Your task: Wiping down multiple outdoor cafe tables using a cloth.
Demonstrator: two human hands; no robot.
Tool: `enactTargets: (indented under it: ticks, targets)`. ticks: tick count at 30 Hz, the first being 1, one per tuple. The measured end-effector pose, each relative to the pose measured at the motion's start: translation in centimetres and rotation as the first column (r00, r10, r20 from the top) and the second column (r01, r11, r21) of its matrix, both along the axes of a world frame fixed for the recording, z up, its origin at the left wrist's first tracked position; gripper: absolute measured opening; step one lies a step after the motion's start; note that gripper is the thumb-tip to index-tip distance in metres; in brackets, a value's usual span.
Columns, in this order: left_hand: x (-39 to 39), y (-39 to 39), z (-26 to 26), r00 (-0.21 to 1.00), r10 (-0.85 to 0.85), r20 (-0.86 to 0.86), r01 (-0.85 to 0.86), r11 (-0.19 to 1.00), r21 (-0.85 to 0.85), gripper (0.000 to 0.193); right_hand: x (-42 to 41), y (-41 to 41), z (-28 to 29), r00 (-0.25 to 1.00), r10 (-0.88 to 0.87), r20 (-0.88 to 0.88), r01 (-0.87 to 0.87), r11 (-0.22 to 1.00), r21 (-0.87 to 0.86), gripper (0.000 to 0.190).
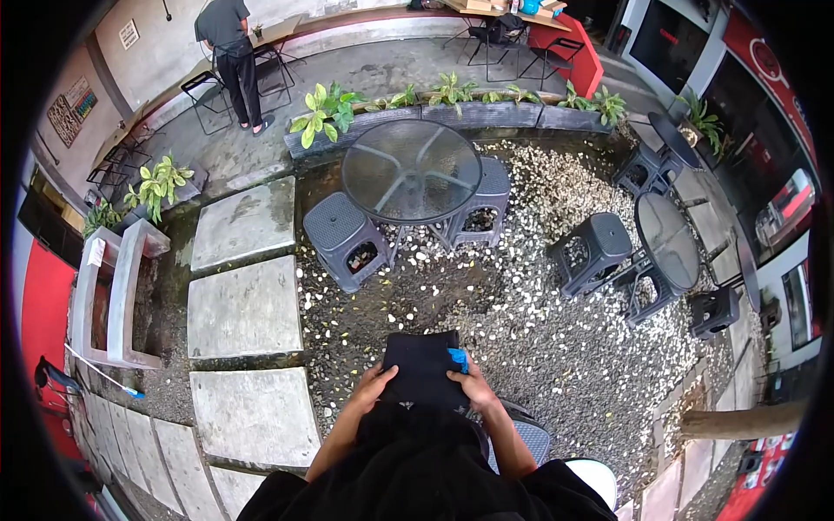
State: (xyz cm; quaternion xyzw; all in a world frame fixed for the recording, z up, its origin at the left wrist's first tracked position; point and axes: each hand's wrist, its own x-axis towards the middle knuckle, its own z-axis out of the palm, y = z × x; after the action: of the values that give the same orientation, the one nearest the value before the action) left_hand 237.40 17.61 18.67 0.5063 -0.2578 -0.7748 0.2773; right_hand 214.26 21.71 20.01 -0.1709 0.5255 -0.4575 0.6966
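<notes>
A flat, roughly square black item (420,365), which looks like folded cloth, is held out in front of my body. My left hand (373,387) grips its left edge, with the thumb on top. On the opposite edge, my right hand (474,385) holds it the same way. A small piece of bright blue material (459,358) shows at the right edge, against my right fingers; what it is cannot be told. The fingers beneath the black item are hidden.
Gravel surrounds me, with concrete slabs (244,306) at left. Ahead stand a round glass table (412,170) and plastic stools (345,238). A smaller table (666,241) is at right, near a wooden post (743,422). A person (234,65) stands beyond the planter (479,116).
</notes>
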Motion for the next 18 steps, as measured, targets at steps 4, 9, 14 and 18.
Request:
enactTargets:
  ticks: [4,9,14,18]
  targets:
    - [-1.7,-1.7,1.5,1.000,0.008,0.022,-0.010,0.994,0.108,0.039,-1.6,-1.5,-1.7,0.998,-0.001,-0.062,-0.001,0.999,-0.034,0.044]
    - [-2.1,-3.8,-1.6,0.999,-0.016,0.028,0.019,0.995,-0.094,0.041,-2.0,-3.6,-2.3,1.000,-0.001,-0.020,0.001,1.000,-0.007,0.046]
    - [-2.5,-7.1,-4.3,0.974,-0.017,0.228,0.049,0.990,-0.135,0.046,-2.6,-7.6,-4.1,0.977,0.087,-0.193,-0.102,0.992,-0.070,0.051]
    - [-3.0,-11.9,-5.6,0.986,-0.024,0.163,0.052,0.984,-0.171,0.050,-3.1,-12.9,-3.9,0.979,0.083,-0.186,-0.093,0.995,-0.047,0.051]
